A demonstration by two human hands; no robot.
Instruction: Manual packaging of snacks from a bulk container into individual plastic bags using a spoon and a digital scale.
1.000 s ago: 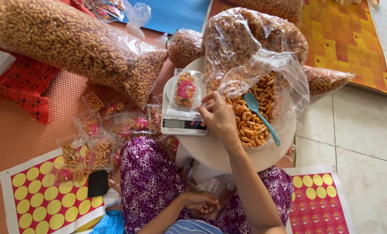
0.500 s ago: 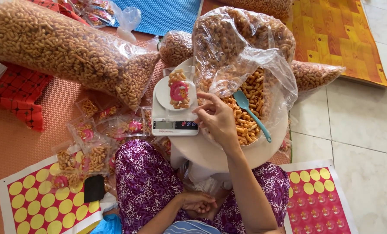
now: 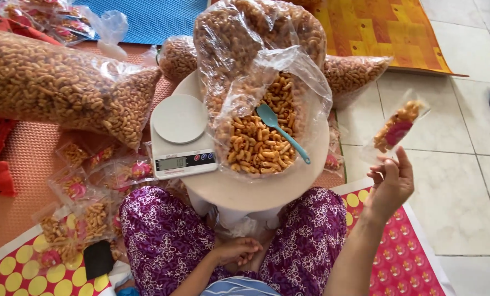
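My right hand is raised out to the right over the tiled floor and pinches a small clear packet of orange snacks with a pink sticker by its lower end. My left hand rests curled in my lap between my knees, holding nothing that I can make out. On the round white table stands a white digital scale with its round pan bare. Beside it an open plastic bag of curled snacks holds a teal scoop.
A long sealed bag of snacks lies at the left, with several filled small packets below it. Sticker sheets lie at the lower left and lower right. More snack bags sit behind the table.
My right hand lifted the small packet off the scale pan and carried it out to the right. The pan is now bare. The camera view shifted right.
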